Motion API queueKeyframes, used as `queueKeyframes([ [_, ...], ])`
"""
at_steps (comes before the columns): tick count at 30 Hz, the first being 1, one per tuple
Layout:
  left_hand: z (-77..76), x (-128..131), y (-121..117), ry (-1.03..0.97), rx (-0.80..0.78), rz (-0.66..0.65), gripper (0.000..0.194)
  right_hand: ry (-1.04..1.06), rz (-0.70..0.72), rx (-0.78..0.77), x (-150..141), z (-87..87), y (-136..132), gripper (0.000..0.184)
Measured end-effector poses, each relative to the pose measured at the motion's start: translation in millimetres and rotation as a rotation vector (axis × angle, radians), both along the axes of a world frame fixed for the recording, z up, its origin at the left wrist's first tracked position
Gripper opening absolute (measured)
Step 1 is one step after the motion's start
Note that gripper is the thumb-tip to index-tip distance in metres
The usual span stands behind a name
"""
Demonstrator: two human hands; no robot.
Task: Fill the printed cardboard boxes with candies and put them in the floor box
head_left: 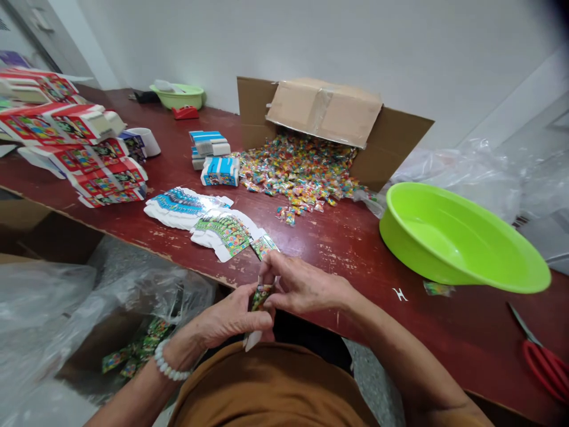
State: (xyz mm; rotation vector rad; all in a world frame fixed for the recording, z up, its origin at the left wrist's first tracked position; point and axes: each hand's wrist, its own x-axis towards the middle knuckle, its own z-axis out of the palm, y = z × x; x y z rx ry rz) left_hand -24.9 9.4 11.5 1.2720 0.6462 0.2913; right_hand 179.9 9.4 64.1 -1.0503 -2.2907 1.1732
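Observation:
In front of my body, at the table's edge, my left hand [235,317] is closed around a small green printed carton [259,298]. A white flap of the carton sticks out below. My right hand [297,281] has its fingers bent at the carton's upper end, touching it. Whether a candy is between those fingers is hidden. Just beyond, another green carton [265,244] lies on the table. Beside it is a fanned row of flat green cartons [224,232], followed by flat blue ones [178,204]. A heap of wrapped candies [297,169] spills from a cardboard box [324,112].
A lime-green basin [466,237] stands right, near red-handled scissors [542,362]. Red carton bundles [102,160] are stacked left; blue bundles [217,163] sit behind the fan. Below left, a plastic-lined box holds several green packets [146,347]. A pale-green bowl [180,96] stands far back.

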Motion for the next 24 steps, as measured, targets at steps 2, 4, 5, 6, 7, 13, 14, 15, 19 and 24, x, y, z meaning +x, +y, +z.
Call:
queueKeyframes([
  [2,6.3,4,-3,-0.005,-0.040,-0.007,0.033,0.117,0.083,-0.129,1,-3.2,5,0.036],
  [4,10.4,8,-6,-0.032,-0.058,0.066,0.030,0.222,0.061,-0.162,1,-7.6,6,0.035],
  [5,11.1,9,-7,-0.041,-0.057,0.143,0.029,0.262,-0.016,-0.122,-1,-10.3,5,0.036],
  [6,10.8,9,-8,-0.047,-0.050,0.231,0.028,0.296,-0.125,-0.065,-3,-13.5,4,0.037],
  [7,9.5,9,-9,-0.054,-0.051,0.312,0.029,0.328,-0.241,-0.025,-7,-17.3,2,0.039],
  [13,-4.3,11,-6,-0.084,-0.034,0.527,0.040,0.492,-0.542,-0.162,-31,-46.8,-5,0.023],
  [14,-6.1,12,-5,-0.074,0.015,0.562,0.040,0.501,-0.577,-0.147,-31,-50.1,-4,0.026],
  [15,-7.6,12,-5,-0.071,0.062,0.609,0.043,0.496,-0.600,-0.129,-31,-52.2,-2,0.027],
  [19,-12.1,12,-11,-0.104,0.183,0.825,0.069,0.472,-0.593,-0.121,-26,-53.0,1,0.021],
  [24,-13.1,12,-22,-0.118,0.271,0.921,0.070,0.713,-0.691,-0.225,-43,-62.1,-5,0.046],
])
